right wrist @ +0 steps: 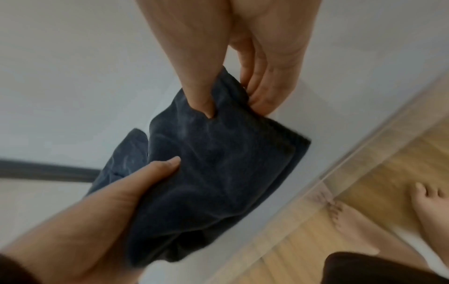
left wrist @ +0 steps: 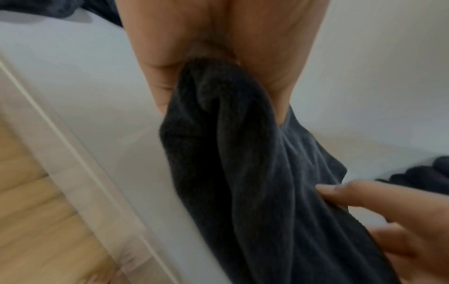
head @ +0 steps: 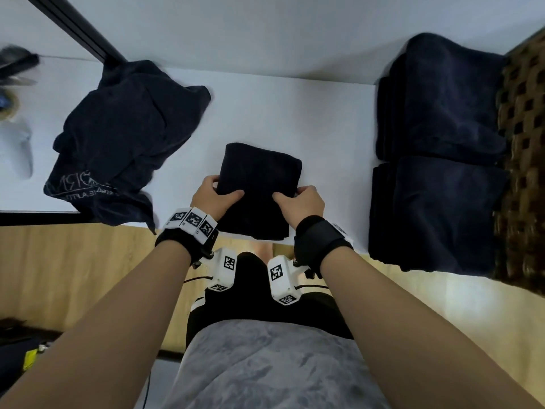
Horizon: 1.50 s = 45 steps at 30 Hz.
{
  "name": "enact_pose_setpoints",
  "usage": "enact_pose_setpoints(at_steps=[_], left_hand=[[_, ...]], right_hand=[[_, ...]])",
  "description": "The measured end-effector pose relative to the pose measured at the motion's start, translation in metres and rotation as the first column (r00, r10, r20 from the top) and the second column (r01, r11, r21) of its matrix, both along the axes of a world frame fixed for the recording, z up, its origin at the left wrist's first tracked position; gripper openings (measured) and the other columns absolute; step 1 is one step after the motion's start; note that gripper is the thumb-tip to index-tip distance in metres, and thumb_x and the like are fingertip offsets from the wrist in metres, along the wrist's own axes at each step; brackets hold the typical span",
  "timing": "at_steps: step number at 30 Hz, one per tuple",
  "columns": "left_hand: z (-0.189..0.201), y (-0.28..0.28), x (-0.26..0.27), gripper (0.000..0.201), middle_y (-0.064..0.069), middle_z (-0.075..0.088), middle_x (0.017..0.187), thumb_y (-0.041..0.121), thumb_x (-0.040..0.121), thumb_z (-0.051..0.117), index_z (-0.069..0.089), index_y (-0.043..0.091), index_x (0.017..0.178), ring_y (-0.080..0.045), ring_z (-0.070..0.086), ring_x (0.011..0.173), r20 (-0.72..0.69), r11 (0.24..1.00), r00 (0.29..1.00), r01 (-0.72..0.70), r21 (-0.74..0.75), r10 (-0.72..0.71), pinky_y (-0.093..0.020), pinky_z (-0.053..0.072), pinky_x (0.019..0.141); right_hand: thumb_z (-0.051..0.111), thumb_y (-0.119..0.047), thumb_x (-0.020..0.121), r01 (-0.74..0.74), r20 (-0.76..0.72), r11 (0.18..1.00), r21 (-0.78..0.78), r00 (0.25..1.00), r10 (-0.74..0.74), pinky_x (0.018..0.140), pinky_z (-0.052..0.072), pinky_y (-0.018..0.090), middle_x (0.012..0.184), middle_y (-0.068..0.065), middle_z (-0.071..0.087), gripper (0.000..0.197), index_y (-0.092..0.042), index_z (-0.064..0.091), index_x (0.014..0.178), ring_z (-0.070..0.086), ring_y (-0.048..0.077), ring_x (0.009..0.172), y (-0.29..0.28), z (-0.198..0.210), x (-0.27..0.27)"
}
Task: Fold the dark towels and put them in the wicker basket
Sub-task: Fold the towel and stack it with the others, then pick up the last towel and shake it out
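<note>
A folded dark towel [head: 259, 184] is held over the near edge of the white table [head: 280, 107]. My left hand [head: 213, 194] grips its left side, thumb on top. My right hand [head: 300, 199] grips its right side the same way. In the left wrist view the towel [left wrist: 243, 163] bunches between my left hand's thumb and fingers [left wrist: 157, 73]. In the right wrist view my right hand [right wrist: 230, 92] pinches one corner of the towel [right wrist: 218, 173]. The wicker basket [head: 522, 160] lies at the right, with two stacks of folded dark towels [head: 442, 113] in it.
A crumpled heap of dark towels [head: 118, 137], one with white lettering, lies on the table at the left and hangs over its edge. A black bar [head: 76, 28] runs along the back left. Wood floor [head: 73, 267] shows below the table.
</note>
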State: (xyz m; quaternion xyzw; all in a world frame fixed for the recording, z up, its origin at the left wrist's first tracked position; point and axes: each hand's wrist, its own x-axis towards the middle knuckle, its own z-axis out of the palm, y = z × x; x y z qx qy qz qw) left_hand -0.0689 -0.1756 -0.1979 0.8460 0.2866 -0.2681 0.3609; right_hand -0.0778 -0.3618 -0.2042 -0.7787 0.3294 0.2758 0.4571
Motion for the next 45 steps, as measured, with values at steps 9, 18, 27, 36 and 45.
enact_pose_setpoints(at_steps=[9, 18, 27, 36, 45], left_hand=[[0.029, -0.029, -0.006, 0.037, 0.004, 0.067, 0.106, 0.041, 0.082, 0.072, 0.060, 0.023, 0.111, -0.014, 0.065, 0.097, 0.073, 0.979, 0.997, 0.033, -0.199, -0.018, -0.029, 0.052, 0.083], [0.109, -0.153, 0.029, 0.020, 0.015, 0.070, 0.103, 0.052, 0.086, 0.064, 0.063, 0.036, 0.099, 0.002, 0.067, 0.091, 0.333, 0.850, 0.937, 0.256, -0.461, -0.102, -0.022, 0.052, 0.079], [0.151, -0.270, 0.107, 0.036, 0.002, 0.067, 0.105, 0.049, 0.086, 0.065, 0.059, 0.020, 0.108, -0.017, 0.067, 0.095, 0.473, 0.835, 0.864, 0.383, -0.395, -0.173, -0.039, 0.059, 0.080], [0.117, -0.293, 0.130, 0.061, -0.009, 0.058, 0.133, 0.036, 0.096, 0.056, 0.029, 0.038, 0.150, -0.029, 0.062, 0.109, 0.481, 0.808, 0.728, 0.586, -0.067, -0.488, -0.036, 0.052, 0.094], [0.069, -0.312, 0.139, 0.071, -0.026, 0.032, 0.146, 0.051, 0.098, 0.042, 0.004, 0.032, 0.156, -0.037, 0.050, 0.121, 0.265, 0.669, 0.615, 0.706, 0.233, -0.742, -0.034, 0.045, 0.090]], right_hand=[[0.071, -0.038, 0.071, 0.076, 0.010, 0.957, 0.281, 0.997, -0.082, 0.089, 0.056, 0.040, 0.099, -0.003, 0.070, 0.037, -0.022, 0.065, 0.103, 0.066, 0.018, 0.094, -0.029, 0.043, -0.002], [0.072, -0.033, 0.080, 0.184, 0.459, 0.982, -0.032, 0.876, -0.149, 0.068, 0.039, 0.010, 0.100, -0.014, 0.057, 0.044, -0.023, 0.054, 0.119, 0.056, 0.004, 0.092, -0.166, 0.142, 0.006], [0.058, -0.015, 0.090, 0.154, 0.614, 0.929, -0.335, 0.784, 0.092, 0.097, 0.037, 0.018, 0.129, 0.002, 0.061, 0.052, -0.022, 0.045, 0.140, 0.057, 0.019, 0.118, -0.258, 0.179, 0.071], [0.048, -0.008, 0.097, -0.120, 0.325, 0.824, -0.554, 0.880, 0.347, 0.108, 0.036, 0.036, 0.140, 0.018, 0.047, 0.048, -0.013, 0.041, 0.144, 0.045, 0.034, 0.129, -0.282, 0.157, 0.094], [0.045, -0.021, 0.099, -0.462, -0.059, 0.713, -0.527, 0.857, 0.511, 0.117, 0.025, 0.039, 0.164, 0.006, 0.002, 0.066, -0.010, 0.012, 0.156, 0.020, 0.033, 0.145, -0.252, 0.117, 0.098]])
